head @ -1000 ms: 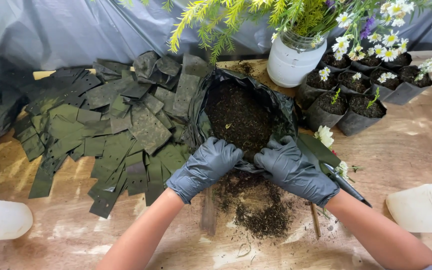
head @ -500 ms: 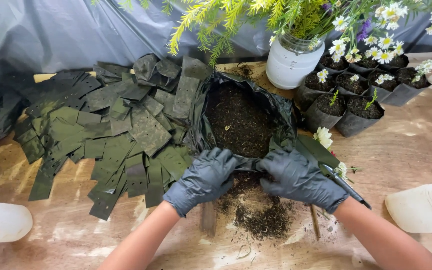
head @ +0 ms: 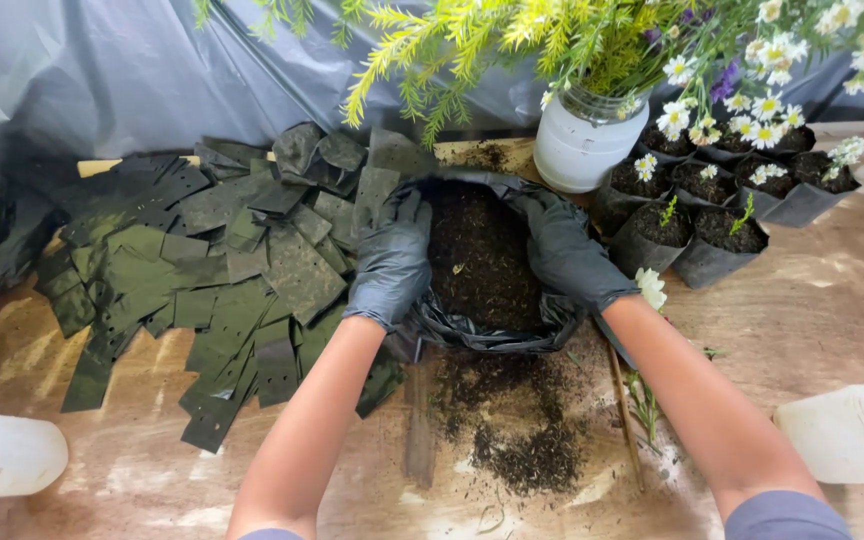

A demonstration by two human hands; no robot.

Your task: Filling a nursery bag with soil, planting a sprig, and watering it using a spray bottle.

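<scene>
A black plastic bag (head: 482,335) full of dark soil (head: 479,255) lies on the wooden table. My left hand (head: 390,258), in a grey glove, presses against the bag's left side with the fingers on the far rim. My right hand (head: 568,250), also gloved, clasps the bag's right side. Both hands hold the bag between them. Spilled soil (head: 522,440) lies on the table in front of the bag.
A heap of flat dark green grow bags (head: 212,260) covers the left. A white jar (head: 578,148) of green fronds and daisies stands behind, with several small soil-filled pots (head: 712,215) at its right. White plastic containers (head: 2,455) (head: 852,430) sit at both front edges.
Both hands moved from the bag's near rim up along its sides to the far rim. The bag's near edge now looks gathered and rolled down.
</scene>
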